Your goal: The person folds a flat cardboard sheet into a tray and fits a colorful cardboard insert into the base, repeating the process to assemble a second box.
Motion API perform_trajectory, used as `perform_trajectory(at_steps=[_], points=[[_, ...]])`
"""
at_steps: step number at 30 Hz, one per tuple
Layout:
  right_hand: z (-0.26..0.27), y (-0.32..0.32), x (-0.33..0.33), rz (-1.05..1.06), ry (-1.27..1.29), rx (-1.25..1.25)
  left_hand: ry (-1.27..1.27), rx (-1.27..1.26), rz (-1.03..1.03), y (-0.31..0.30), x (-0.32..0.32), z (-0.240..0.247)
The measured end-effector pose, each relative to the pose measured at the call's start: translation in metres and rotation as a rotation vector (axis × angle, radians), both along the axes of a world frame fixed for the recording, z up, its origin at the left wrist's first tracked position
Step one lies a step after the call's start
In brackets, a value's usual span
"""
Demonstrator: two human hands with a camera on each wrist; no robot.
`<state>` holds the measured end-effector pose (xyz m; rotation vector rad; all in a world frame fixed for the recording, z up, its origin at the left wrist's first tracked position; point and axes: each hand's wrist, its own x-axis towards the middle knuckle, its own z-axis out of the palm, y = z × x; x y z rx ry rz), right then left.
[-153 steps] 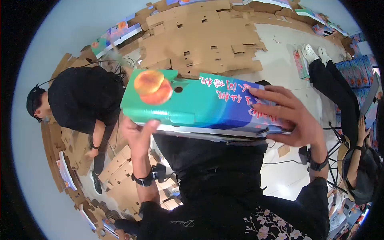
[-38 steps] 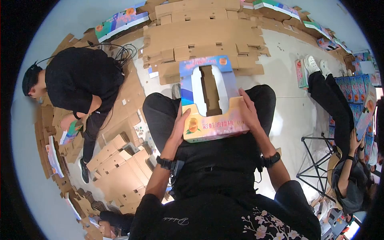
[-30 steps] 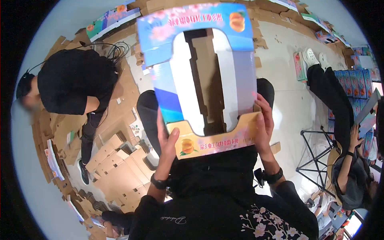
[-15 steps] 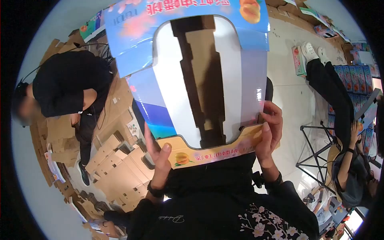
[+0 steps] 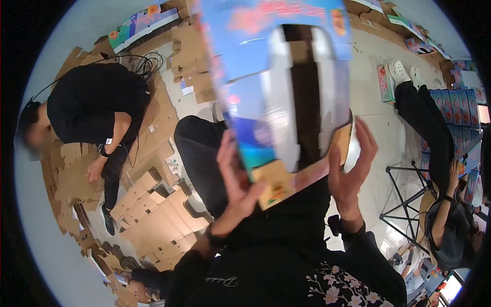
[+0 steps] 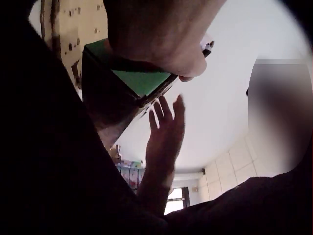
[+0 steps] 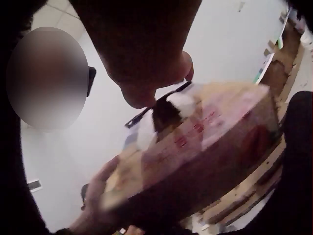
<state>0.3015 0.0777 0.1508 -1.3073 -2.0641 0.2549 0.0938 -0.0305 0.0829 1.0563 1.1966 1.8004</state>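
A colourful cardboard fruit box (image 5: 243,61) is held up tilted before my body in the head view, blurred by motion. Its blue face has pink blossoms and a long cut-out window, and its near end is yellow with a peach print. My left hand (image 5: 235,184) grips the near left corner, thumb on the yellow panel and fingers along the side. At the right corner, my right hand (image 5: 350,174) has its fingers spread, thumb right at the edge. The left wrist view shows those right-hand fingers (image 6: 164,110) straight beside the box's green side (image 6: 144,82).
Flattened cardboard (image 5: 158,220) covers the floor at left, near a crouching person in black (image 5: 97,102) and coiled cables (image 5: 151,62). At right are stacked printed boxes (image 5: 458,107), a black folding stand (image 5: 404,197) and a seated person (image 5: 452,220).
The box went from my lap up towards the head camera, then shifted right and turned over the last half second. My right fingers have spread off its corner; the left hand keeps its grip.
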Motion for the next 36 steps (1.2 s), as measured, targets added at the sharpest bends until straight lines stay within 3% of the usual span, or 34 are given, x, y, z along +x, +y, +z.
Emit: perform_trajectory(at_steps=[1,2,5,6,7,8,10,11,16,20,23,26,28,29,30,31,33,36], points=[[-0.007,-0.005,-0.002,0.133,0.236,-0.174,0.037,0.030,-0.024,0.013,0.011,-0.001],[0.008,-0.006,-0.010,0.222,0.212,-0.275,0.074,0.057,-0.047,0.024,0.023,-0.001],[0.009,-0.012,0.000,0.009,-0.137,-0.163,0.392,0.117,-0.165,0.057,0.055,0.000],[0.000,-0.005,0.015,-0.056,0.098,-0.240,0.510,0.102,-0.262,0.065,0.058,0.014],[0.000,0.007,0.031,-0.097,0.162,-0.300,0.402,0.126,-0.374,0.073,0.064,0.018],[0.000,0.020,0.049,-0.138,0.227,-0.361,0.488,0.108,-0.464,0.075,0.061,0.015],[-0.027,0.045,0.104,-0.212,0.132,-0.264,0.660,0.071,-0.644,0.077,0.049,0.002],[-0.046,0.057,0.132,-0.259,0.112,-0.272,0.537,0.026,-0.683,0.077,0.039,-0.008],[-0.196,0.076,0.266,-0.468,-0.226,-0.289,0.741,-0.312,-0.306,0.039,-0.055,-0.048],[-0.274,0.063,0.319,-0.510,-0.330,-0.469,0.982,-0.458,0.047,-0.010,-0.116,-0.068],[-0.314,0.058,0.336,-0.507,-0.624,-0.359,0.952,-0.536,0.183,-0.030,-0.126,-0.073],[-0.325,0.122,0.291,-0.462,-0.334,-0.003,0.958,-0.565,0.217,-0.026,-0.128,-0.080],[-0.334,0.192,0.250,-0.353,-0.041,-0.277,0.982,-0.589,0.217,-0.017,-0.127,-0.082],[-0.321,0.234,0.225,-0.317,-0.066,-0.689,0.993,-0.584,0.218,-0.013,-0.128,-0.081],[-0.343,0.261,0.197,-0.286,0.067,-0.446,0.988,-0.595,0.213,-0.012,-0.128,-0.082],[-0.340,0.292,0.166,-0.206,0.180,-0.568,0.983,-0.606,0.210,-0.011,-0.130,-0.083],[-0.341,0.339,0.105,-0.182,0.113,-0.710,0.974,-0.613,0.210,-0.010,-0.134,-0.085],[-0.316,0.356,0.046,-0.245,0.338,-1.008,0.947,-0.606,0.220,-0.009,-0.134,-0.088]])
